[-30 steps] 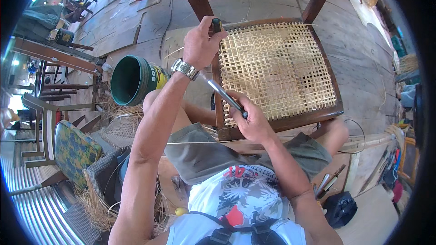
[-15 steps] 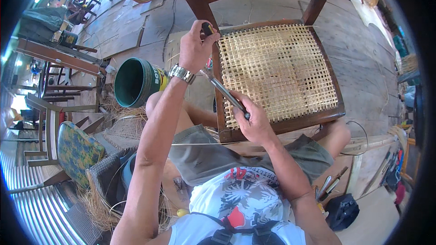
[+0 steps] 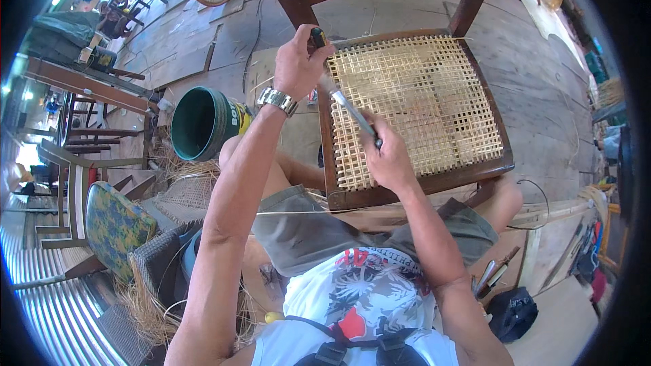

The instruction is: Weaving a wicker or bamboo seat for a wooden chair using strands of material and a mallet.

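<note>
In front of me stands a dark wooden chair (image 3: 337, 201) with a woven cane seat (image 3: 413, 108). At the far left corner of the seat, my left hand (image 3: 296, 68) is closed round a tool with a black and yellow handle (image 3: 318, 36); its working end is hidden. My right hand (image 3: 390, 160), over the left part of the cane, grips a hammer (image 3: 354, 116) by its metal shaft near the black end. The blurred hammer head lies close to the left hand, beside the seat's left rail.
A dark green bucket (image 3: 201, 124) lies tilted left of the chair. Loose cane strands (image 3: 146, 315) and a camouflage-patterned seat pad (image 3: 119, 227) are at the lower left. A black cap or bag (image 3: 513, 314) sits at the lower right beside several hand tools (image 3: 494, 274).
The hammer head has swung up and to the right, nearer the left hand. My right hand has shifted slightly right; the left hand with its tool has moved a little right and away.
</note>
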A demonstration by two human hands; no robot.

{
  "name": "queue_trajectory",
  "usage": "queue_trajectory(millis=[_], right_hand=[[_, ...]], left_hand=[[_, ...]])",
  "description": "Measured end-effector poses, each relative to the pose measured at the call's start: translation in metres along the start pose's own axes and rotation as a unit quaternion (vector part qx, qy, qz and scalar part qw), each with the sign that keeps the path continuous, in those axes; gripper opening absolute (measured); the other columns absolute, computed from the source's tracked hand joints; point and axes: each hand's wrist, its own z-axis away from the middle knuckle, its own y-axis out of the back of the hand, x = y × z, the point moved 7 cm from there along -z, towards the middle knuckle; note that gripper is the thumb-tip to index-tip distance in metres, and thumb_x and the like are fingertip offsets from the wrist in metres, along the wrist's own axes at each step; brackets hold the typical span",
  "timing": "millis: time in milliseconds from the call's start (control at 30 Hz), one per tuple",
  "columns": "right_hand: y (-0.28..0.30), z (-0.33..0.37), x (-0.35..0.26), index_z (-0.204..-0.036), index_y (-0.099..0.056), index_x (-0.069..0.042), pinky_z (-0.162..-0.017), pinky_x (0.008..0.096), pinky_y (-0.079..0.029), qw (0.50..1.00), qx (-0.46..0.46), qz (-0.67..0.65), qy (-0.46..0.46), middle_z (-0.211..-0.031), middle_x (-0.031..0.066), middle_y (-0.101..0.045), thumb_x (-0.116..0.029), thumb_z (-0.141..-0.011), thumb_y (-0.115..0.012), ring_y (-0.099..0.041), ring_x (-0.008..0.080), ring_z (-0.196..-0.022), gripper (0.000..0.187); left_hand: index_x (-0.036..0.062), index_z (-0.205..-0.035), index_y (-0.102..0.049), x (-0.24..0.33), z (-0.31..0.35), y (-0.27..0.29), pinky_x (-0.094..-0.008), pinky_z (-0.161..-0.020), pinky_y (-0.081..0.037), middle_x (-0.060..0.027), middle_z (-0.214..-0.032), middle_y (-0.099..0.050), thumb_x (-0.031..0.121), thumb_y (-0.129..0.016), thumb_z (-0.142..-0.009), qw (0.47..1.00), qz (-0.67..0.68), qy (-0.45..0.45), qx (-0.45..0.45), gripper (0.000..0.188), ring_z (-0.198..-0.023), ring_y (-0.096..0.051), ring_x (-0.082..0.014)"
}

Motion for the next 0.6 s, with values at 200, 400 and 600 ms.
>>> queue_trajectory(millis=[200,400,600], right_hand=[[0.008,0.033,-0.003,-0.142,-0.056,0.000,-0.056,0.0274,-0.045,0.995,-0.049,-0.074,-0.041,-0.083,0.0046,-0.064,-0.011,-0.104,-0.059,-0.058,0.0068,-0.065,0.040],[0.094,0.089,-0.001,-0.157,-0.040,-0.003,-0.060,0.0236,-0.047,0.959,0.051,-0.277,-0.032,-0.112,0.0124,-0.066,-0.008,-0.106,-0.054,-0.054,0.0081,-0.069,0.053],[0.132,0.119,0.025,-0.158,-0.036,-0.007,-0.052,0.0205,-0.038,0.926,0.085,-0.357,-0.090,-0.111,0.0119,-0.063,-0.007,-0.107,-0.053,-0.044,0.0039,-0.061,0.054]], left_hand=[[0.0062,-0.112,-0.063,0.002,0.007,0.015,-0.0319,-0.073,-0.057,-0.0066,-0.089,-0.075,0.013,-0.081,-0.090,0.994,0.091,0.000,0.058,0.029,-0.079,-0.071,-0.0149],[0.0047,-0.116,-0.063,-0.027,0.055,0.089,-0.0257,-0.077,-0.057,-0.0026,-0.098,-0.068,0.020,-0.075,-0.100,0.917,0.334,0.166,0.140,0.025,-0.085,-0.068,-0.0102],[0.0023,-0.124,-0.062,-0.061,0.054,0.043,-0.0288,-0.083,-0.059,-0.0060,-0.108,-0.070,0.020,-0.074,-0.101,0.891,0.394,0.189,0.124,0.031,-0.094,-0.071,-0.0149]])
